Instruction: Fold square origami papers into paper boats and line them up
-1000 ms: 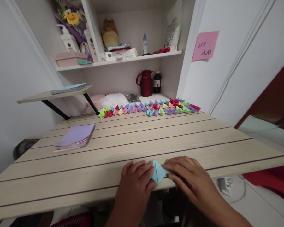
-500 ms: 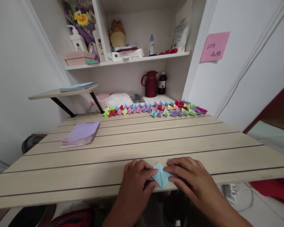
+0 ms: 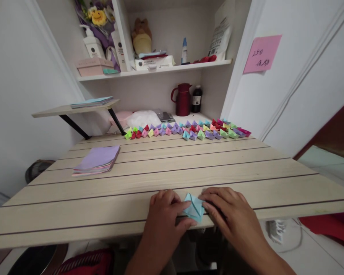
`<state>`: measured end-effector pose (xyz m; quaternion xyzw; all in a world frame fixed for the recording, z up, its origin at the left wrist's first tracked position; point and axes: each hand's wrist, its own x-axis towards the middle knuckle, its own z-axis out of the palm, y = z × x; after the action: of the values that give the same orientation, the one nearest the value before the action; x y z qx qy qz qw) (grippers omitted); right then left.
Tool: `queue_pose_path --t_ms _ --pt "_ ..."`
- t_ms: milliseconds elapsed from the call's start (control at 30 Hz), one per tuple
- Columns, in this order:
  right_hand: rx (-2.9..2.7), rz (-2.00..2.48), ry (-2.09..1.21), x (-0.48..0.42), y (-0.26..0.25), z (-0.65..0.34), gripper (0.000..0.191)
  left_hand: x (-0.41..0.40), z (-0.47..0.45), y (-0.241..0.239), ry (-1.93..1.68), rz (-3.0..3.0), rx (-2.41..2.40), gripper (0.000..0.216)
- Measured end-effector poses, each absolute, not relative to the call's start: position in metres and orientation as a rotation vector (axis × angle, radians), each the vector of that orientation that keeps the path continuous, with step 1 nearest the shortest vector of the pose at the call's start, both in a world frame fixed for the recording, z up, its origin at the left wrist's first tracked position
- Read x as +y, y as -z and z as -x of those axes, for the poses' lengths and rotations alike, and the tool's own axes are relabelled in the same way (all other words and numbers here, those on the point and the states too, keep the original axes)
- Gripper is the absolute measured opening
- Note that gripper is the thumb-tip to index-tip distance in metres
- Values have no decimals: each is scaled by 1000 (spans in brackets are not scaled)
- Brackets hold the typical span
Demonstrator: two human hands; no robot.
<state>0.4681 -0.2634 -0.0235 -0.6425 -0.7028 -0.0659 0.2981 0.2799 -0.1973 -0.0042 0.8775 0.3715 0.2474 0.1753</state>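
1. One table [image 3: 149, 164] is filling the foreground; one low stand [image 3: 53, 110] is rising at its back left.
2. Two hands are working at the near edge. The left hand [image 3: 165, 214] is holding the paper's left side, thumb and forefinger slightly parted; the right hand [image 3: 231, 209] is pinching its right edge, fingers bunched nearly together.
3. Two stacks are lying about: one purple stack [image 3: 99, 158] on the table, one blue stack [image 3: 91, 102] on the stand.
4. One blue paper [image 3: 194, 211] is sitting between the hands. Its crease is now slanting instead of running straight, suggesting the fold is being reshaped.
5. Dozens of folded papers [image 3: 201, 135] are crowding the back, overlapping too much for exact counting.
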Motion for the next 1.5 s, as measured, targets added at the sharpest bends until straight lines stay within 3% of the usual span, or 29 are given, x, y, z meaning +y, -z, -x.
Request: queue_pose_path --t_ms 133,400,633,833,1500 --pt "-1847 1728 156 -262 24 -468 17 -196 -283 5 -687 -2460 1128 21" --pt "-1824 1704 77 -264 24 -473 25 -198 -287 7 -739 -2458 1169 24" --pt "-1945 1586 78 -262 24 -475 19 -202 -285 9 -784 -2527 1154 22" --pt "-1997 1542 123 -260 26 -477 19 -203 -288 11 -808 -2490 1230 7" --pt "-1962 1746 71 -235 21 -461 18 -197 -288 20 -922 -2396 1318 11"
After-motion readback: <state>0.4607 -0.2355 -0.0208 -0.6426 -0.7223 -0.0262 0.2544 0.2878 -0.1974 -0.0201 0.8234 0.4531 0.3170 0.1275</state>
